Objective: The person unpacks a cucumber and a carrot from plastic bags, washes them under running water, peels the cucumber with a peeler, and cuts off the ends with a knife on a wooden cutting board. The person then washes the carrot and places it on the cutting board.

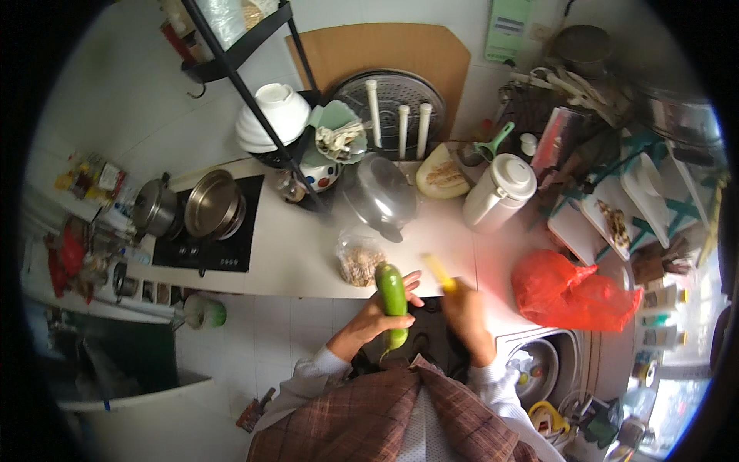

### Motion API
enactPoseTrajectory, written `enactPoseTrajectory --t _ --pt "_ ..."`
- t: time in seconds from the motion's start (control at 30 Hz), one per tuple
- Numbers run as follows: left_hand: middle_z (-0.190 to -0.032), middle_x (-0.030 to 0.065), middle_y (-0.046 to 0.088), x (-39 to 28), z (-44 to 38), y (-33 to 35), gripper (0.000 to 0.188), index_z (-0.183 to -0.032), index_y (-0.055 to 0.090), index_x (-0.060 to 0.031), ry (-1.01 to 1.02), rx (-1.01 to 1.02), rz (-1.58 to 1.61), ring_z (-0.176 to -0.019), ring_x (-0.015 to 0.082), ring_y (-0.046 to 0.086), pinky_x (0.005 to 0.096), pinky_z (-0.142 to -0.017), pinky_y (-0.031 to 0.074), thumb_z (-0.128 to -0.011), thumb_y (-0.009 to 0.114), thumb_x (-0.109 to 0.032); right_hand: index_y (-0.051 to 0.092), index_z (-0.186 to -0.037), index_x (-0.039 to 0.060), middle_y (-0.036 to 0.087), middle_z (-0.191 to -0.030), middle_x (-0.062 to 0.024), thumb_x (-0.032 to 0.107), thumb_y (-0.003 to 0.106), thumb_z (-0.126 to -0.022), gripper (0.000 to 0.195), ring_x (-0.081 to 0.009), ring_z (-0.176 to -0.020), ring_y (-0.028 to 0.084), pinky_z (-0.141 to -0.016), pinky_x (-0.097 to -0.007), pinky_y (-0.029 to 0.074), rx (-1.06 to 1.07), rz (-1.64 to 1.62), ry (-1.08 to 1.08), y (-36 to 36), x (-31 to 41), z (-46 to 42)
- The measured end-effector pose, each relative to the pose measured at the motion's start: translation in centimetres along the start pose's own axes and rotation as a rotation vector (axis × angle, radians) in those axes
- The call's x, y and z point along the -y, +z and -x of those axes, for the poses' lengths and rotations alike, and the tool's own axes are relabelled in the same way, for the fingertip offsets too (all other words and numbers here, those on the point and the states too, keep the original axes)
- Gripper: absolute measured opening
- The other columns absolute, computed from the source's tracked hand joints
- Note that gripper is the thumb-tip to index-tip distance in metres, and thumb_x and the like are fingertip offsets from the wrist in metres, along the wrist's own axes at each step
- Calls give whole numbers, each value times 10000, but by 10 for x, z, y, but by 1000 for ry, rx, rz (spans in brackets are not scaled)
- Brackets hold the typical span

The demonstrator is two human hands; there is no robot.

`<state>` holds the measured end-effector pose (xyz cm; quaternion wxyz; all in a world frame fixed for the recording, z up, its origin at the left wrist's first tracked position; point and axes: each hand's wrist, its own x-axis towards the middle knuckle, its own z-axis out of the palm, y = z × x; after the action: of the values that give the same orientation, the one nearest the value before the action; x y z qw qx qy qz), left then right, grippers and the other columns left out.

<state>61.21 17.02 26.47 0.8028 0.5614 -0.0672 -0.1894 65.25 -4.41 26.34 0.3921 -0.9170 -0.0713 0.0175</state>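
Note:
A long glossy green vegetable (394,297) with a thin tail at its lower end, much like a green radish, stands nearly upright in my left hand (369,316). My left thumb lies across its front, and some fingers stick out on its right side. My right hand (465,315) grips a yellow tool (440,274), blurred by motion, so its kind is unclear. The tool points up and left, apart from the vegetable. Behind the vegetable, a clear plastic bag (358,263) of brownish pieces sits by the counter's front edge.
The counter (294,248) bears an upturned metal pan (378,193), a cut melon-like piece (443,176), a white thermos jug (500,192) and a red plastic bag (563,291). A cooktop (231,254) with pots is left; the sink (571,346) holds a metal basin (548,375). A black rack (242,95) stands behind.

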Motion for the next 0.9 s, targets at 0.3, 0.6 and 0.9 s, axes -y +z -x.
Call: enactPoseTrajectory --t 0.3,0.6,0.9 --pt "-1303 129 543 13 98 -109 453 -1178 609 12 21 -372 383 -1216 250 505 344 -855 505 -731 586 -62 535 -1244 6 598 -1178 -213 347 678 -874 523 -329 -1099 587 -933 -388 465 575 -311 -165 104 66 8" --pt "-1333 97 515 30 208 -204 465 -1204 598 -7 98 -561 430 -1257 222 468 331 -858 474 -752 552 -107 554 -1191 -99 602 -1140 -313 590 650 -812 792 -371 -1049 612 -909 -393 473 -631 -186 376 12 -152 -180" --pt "-1334 67 526 16 303 -221 394 -1202 599 -29 247 -884 433 -1271 207 454 355 -923 431 -819 536 -94 593 -1087 205 563 -1133 -56 349 680 -791 341 -286 -1119 494 -939 -598 392 -131 -1210 677 2 -161 -242"
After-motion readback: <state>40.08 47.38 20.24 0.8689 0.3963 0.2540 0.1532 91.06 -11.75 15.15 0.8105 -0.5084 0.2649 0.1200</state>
